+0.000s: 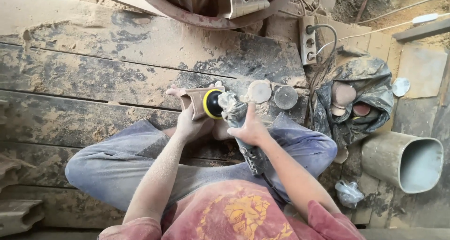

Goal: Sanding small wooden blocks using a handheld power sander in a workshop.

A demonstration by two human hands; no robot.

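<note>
Your left hand (190, 123) is wrapped tight around a small wood piece (197, 101), just above your knees. It looks hard and light; hold its flat sides. Your right hand (251, 130) is wrapped around the heavy sander (234, 113), touching the wood. 2 round discs (272, 93) lie just past it, so room is small.

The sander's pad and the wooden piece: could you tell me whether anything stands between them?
Nothing visible does. The yellow-rimmed pad of the sander, held by the right hand, sits directly against the wooden piece, which the left hand grips from below.
</note>
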